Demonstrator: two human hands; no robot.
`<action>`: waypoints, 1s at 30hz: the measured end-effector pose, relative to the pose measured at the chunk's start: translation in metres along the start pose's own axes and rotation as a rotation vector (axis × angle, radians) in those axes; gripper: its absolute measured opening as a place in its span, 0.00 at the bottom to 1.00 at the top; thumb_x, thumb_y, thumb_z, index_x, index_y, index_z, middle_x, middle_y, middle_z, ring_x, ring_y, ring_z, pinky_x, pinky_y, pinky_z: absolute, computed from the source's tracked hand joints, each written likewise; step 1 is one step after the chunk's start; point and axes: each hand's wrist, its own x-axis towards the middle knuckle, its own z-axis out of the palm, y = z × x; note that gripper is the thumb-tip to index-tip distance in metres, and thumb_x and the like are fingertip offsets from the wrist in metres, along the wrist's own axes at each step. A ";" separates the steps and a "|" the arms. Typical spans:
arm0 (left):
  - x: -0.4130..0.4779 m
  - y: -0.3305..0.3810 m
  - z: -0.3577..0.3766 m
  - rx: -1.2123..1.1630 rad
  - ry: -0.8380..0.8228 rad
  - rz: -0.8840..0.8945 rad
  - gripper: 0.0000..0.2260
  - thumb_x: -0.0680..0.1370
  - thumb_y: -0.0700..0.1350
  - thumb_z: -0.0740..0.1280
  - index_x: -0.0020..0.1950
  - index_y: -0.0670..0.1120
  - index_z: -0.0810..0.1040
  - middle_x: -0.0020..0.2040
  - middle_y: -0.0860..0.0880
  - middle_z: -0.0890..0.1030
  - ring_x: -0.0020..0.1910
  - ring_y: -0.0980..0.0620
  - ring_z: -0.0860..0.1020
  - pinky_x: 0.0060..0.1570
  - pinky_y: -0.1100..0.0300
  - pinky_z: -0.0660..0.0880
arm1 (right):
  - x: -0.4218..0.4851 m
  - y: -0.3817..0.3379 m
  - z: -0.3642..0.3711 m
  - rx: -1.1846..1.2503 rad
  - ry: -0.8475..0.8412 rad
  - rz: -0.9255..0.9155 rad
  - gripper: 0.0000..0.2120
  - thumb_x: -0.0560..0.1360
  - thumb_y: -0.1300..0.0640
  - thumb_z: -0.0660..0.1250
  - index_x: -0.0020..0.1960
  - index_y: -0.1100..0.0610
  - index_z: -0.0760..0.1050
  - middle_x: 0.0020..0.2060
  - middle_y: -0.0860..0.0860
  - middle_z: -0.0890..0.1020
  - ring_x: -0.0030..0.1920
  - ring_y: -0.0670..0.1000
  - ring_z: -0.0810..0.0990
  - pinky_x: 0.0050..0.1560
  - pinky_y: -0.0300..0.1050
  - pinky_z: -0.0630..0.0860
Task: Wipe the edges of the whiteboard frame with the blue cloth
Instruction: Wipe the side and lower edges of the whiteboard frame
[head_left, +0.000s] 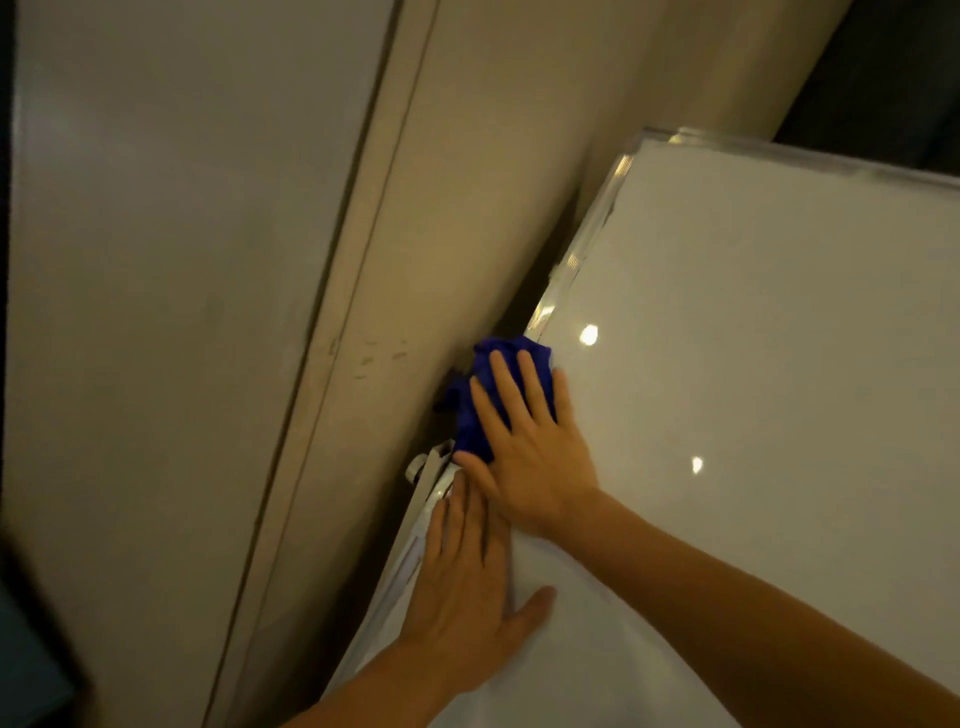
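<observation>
A whiteboard (753, 364) with a shiny metal frame (587, 244) fills the right side, tilted in view. A blue cloth (470, 410) is bunched over the frame's left edge, about halfway along it. My right hand (530, 441) lies flat on the cloth with fingers spread, pressing it against the frame. My left hand (467, 577) rests flat on the board surface just below, fingers together along the left edge and thumb out, holding nothing.
A beige wall (156, 312) with a long vertical trim strip (353, 291) stands close behind the board's left edge, leaving a narrow dark gap. A white bracket or knob (423, 467) sticks out from the frame below the cloth.
</observation>
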 end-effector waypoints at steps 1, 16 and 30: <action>0.007 0.003 0.000 0.005 0.020 0.007 0.47 0.69 0.79 0.41 0.73 0.53 0.21 0.74 0.52 0.22 0.75 0.52 0.26 0.75 0.50 0.31 | 0.005 0.006 -0.001 -0.010 -0.009 0.000 0.36 0.79 0.32 0.41 0.79 0.54 0.52 0.79 0.57 0.51 0.78 0.60 0.42 0.75 0.65 0.43; 0.068 0.026 0.002 0.020 0.261 0.016 0.46 0.75 0.73 0.50 0.80 0.41 0.48 0.80 0.38 0.50 0.79 0.42 0.44 0.76 0.47 0.41 | 0.060 0.056 -0.013 -0.128 -0.073 -0.240 0.35 0.80 0.35 0.41 0.78 0.55 0.58 0.79 0.56 0.55 0.78 0.61 0.45 0.76 0.63 0.43; 0.127 0.036 -0.023 0.076 0.213 0.004 0.50 0.71 0.76 0.48 0.79 0.41 0.44 0.80 0.39 0.44 0.79 0.37 0.45 0.77 0.43 0.46 | 0.113 0.125 -0.023 -0.259 -0.062 -0.222 0.30 0.82 0.40 0.41 0.78 0.52 0.56 0.79 0.51 0.53 0.78 0.61 0.41 0.74 0.65 0.37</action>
